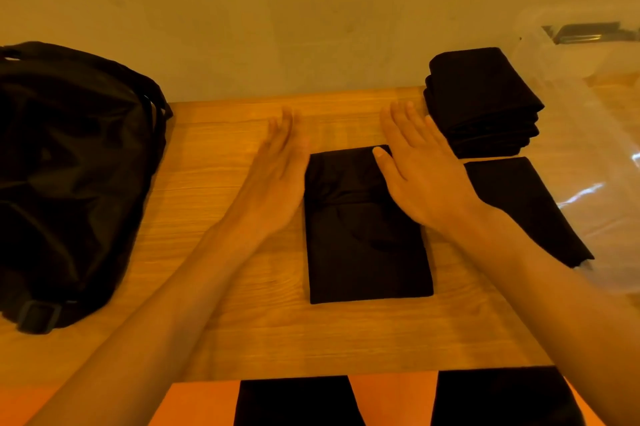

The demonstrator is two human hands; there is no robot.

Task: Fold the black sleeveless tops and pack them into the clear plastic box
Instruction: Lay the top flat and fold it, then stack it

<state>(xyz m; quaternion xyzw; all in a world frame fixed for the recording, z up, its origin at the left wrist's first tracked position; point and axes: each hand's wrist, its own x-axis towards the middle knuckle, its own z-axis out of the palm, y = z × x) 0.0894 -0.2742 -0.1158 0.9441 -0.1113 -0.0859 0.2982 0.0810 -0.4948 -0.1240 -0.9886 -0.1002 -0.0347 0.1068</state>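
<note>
Midway along the counter (214, 183) lies the folded black top (367, 245), left hand (273, 179) beside it, right hand (422, 176) pressing its far corner, fingers (391, 127) straight and grasping nothing, seemingly smoothing it for the stack (485, 103) by the clear plastic box (588, 134).

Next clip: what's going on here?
A person is folding black tops on a table. One folded top lies in front of them; the right hand lies flat over its far corner, the left hand open beside its left edge. A stack of folded tops and another single top sit to the right, beside the clear plastic box.
</note>
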